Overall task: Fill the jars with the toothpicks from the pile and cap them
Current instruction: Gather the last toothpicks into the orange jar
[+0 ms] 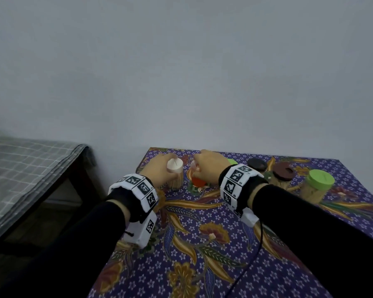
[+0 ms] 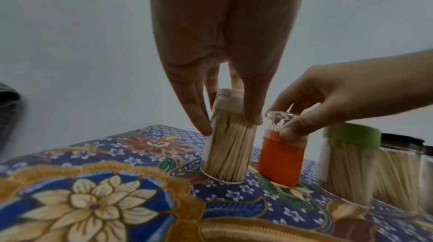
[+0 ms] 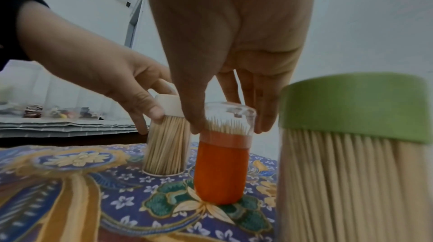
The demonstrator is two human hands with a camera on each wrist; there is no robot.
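A clear jar (image 1: 174, 167) packed with toothpicks and topped by a white cap stands on the patterned cloth (image 1: 202, 244). My left hand (image 2: 229, 125) grips it from above, thumb and fingers around the cap and upper wall. Just to its right stands an orange jar (image 3: 220, 172) with a clear cap (image 3: 230, 114); toothpick tips show under that cap. My right hand (image 3: 229, 127) holds the clear cap from above, fingers curled round it. In the head view the right hand (image 1: 209, 166) hides most of the orange jar (image 1: 197, 180). No loose pile of toothpicks shows.
To the right stand a green-lidded jar (image 1: 317, 186) full of toothpicks and two dark-lidded jars (image 1: 283, 172), (image 1: 256, 164). Another green lid (image 1: 232, 161) peeks out behind my right hand. The table's left edge runs close to my left hand; a checked-cloth surface (image 1: 30, 168) lies further left.
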